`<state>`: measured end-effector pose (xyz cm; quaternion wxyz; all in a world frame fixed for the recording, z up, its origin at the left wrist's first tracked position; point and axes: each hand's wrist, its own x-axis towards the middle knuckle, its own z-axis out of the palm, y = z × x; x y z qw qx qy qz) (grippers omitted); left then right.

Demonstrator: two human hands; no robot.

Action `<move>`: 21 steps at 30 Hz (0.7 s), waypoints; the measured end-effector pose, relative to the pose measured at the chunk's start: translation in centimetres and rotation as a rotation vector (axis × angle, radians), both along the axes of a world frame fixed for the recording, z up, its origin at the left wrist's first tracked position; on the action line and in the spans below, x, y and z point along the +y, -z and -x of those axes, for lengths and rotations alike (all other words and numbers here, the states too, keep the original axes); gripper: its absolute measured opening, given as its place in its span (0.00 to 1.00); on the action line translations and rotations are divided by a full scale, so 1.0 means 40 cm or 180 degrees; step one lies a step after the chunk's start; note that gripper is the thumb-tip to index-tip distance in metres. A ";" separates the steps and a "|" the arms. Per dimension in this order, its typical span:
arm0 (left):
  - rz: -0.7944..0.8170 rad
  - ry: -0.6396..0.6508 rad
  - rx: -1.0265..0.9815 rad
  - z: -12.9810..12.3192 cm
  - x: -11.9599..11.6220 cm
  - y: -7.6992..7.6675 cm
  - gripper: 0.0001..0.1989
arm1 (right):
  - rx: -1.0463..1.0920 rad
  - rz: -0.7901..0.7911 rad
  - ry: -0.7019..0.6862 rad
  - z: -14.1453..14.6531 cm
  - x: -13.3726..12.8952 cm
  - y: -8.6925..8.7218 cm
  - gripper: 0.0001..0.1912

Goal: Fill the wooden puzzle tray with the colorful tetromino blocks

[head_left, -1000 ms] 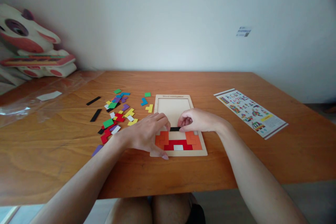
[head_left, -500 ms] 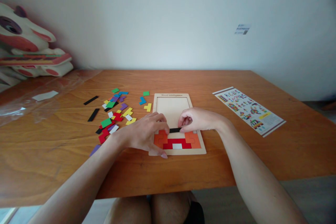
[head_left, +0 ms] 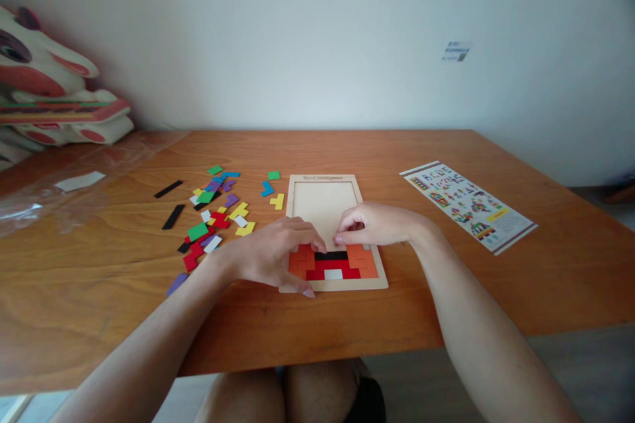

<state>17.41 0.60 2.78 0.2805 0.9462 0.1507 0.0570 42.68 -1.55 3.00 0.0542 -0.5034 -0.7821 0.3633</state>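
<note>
A black strip (head_left: 331,256) lies flat in the wooden puzzle board (head_left: 324,178), between orange pieces (head_left: 362,261) and above a red piece (head_left: 353,269). A white piece (head_left: 333,274) sits at the bottom middle of the board. My left hand (head_left: 278,251) rests over the board's left side, thumb and fingers apart; one fingertip is at the strip's left end and the thumb is by the bottom edge. Just above the strip's right part is my right hand (head_left: 364,225), fingers curled in with the thumb close to them and nothing visible in the grip.
Loose coloured puzzle pieces (head_left: 198,231) are scattered left of the board, with black strips (head_left: 173,217) farther left. A printed pattern sheet (head_left: 469,207) lies at the right. Plastic wrap (head_left: 82,201) and a cow-shaped toy (head_left: 59,89) are at the far left.
The black strip has gone down into the slot between the orange pieces. My right fingers have let go of it and sit just above it. The left hand has barely moved.
</note>
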 end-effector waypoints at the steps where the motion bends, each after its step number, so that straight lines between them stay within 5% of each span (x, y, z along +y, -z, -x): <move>1: -0.0008 -0.0007 -0.0014 0.000 0.000 0.000 0.28 | 0.0012 0.0066 -0.0058 0.000 0.000 -0.004 0.18; 13: -0.0019 -0.0042 -0.0067 -0.001 -0.002 -0.001 0.29 | 0.0101 0.0017 0.0251 0.014 0.002 -0.005 0.16; 18: 0.0073 -0.0145 -0.0180 -0.003 -0.001 -0.002 0.26 | 0.0186 -0.0794 0.0908 0.014 0.019 0.018 0.14; 21: -0.0109 -0.0732 -0.0611 -0.004 0.013 0.009 0.13 | -0.0070 -0.1318 0.1309 0.006 0.035 0.038 0.16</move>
